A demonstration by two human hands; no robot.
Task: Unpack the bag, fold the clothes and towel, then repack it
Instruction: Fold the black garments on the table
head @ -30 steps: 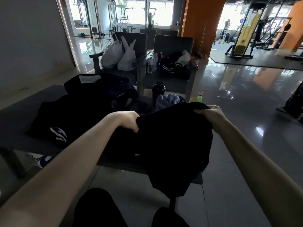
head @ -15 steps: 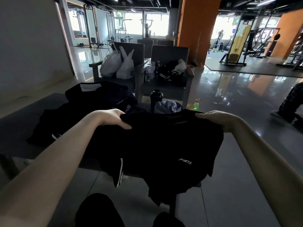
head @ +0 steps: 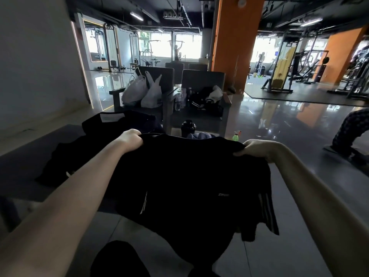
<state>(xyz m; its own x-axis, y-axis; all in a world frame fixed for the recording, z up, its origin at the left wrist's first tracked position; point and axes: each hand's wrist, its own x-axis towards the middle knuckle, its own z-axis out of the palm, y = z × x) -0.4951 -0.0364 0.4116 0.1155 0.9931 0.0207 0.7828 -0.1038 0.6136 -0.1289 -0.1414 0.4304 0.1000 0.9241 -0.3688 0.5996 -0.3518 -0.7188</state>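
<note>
Our left hand (head: pixel 131 139) and right hand (head: pixel 257 149) gripped one black shirt (head: pixel 189 176). It hid the base of one bottle (head: pixel 188 126).

There are two hands (head: pixel 131 139) (head: pixel 259 149), one black shirt (head: pixel 189 176), two white bags (head: pixel 135 91) (head: pixel 152 94), one black bottle (head: pixel 188 126), one green spray bottle (head: pixel 236 136).

One wide-angle view, worn on the head, faces forward and down along both forearms. It is close in: the left hand (head: pixel 132 139) at 10 o'clock and the right hand (head: pixel 257 148) at 2 o'clock grip a black shirt (head: pixel 189 176) mid-frame, with a knee (head: pixel 117 258) at 6. Farther off at 12 stand chairs (head: pixel 203 78), with the gym hall beyond them.
</note>
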